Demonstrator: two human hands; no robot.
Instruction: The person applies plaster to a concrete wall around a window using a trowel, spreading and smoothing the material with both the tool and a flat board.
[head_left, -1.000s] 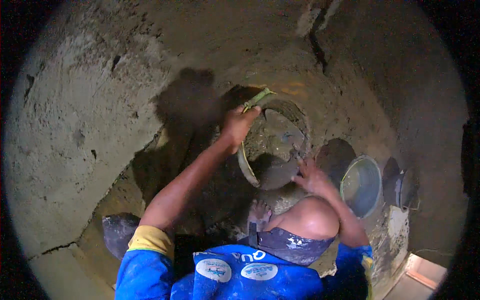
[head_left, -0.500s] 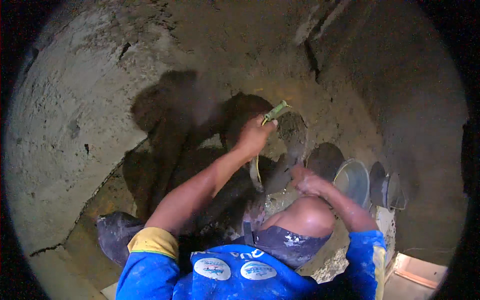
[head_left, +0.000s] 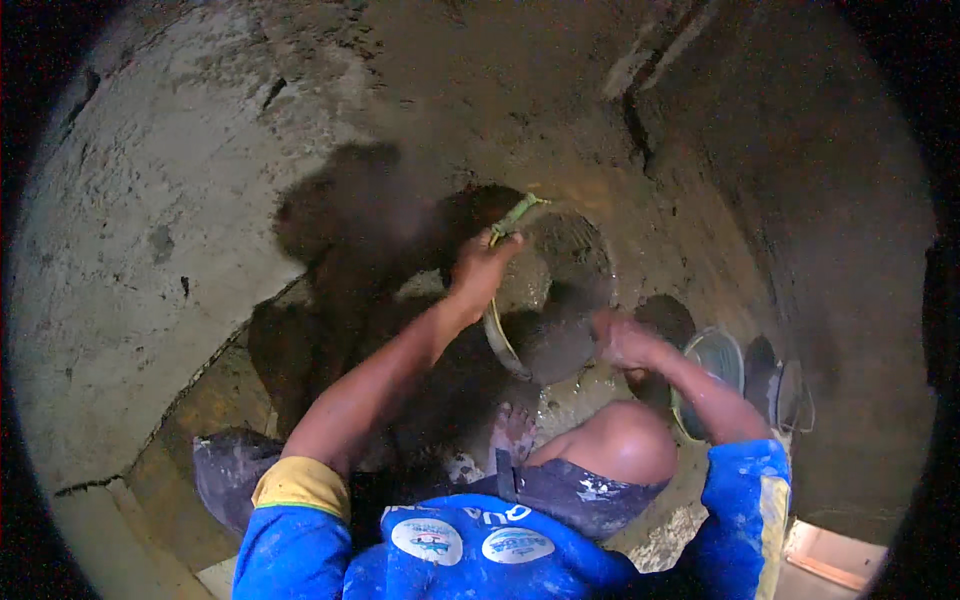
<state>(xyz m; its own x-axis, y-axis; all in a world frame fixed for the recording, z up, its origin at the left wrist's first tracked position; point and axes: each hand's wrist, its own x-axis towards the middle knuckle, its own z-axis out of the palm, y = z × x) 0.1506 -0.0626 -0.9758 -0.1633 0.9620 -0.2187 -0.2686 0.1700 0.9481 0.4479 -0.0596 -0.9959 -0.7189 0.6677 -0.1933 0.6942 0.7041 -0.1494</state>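
Note:
A bucket [head_left: 508, 352] with a pale rim hangs tilted in front of me, its inside grey and wet. My left hand [head_left: 480, 272] is closed round its handle [head_left: 517, 214], which has a green wrapped grip poking out past the fingers. At the bucket's right edge is my right hand [head_left: 625, 340], slightly blurred, its fingers curled against the rim; their tips are partly hidden. Below the bucket, the ground is wet and glistening beside my bare foot [head_left: 513, 425].
A pale bucket [head_left: 722, 352] stands right of my right forearm, partly covered by it. Another container with a wire handle [head_left: 790, 393] is beyond it. A rough, cracked grey surface [head_left: 170, 200] rises at left, a dark wall [head_left: 850, 250] at right. Dark shadows fall across the middle.
The left hand has moved a little left and down with the handle. The right hand has shifted slightly right and up, and more of the bucket's rim shows.

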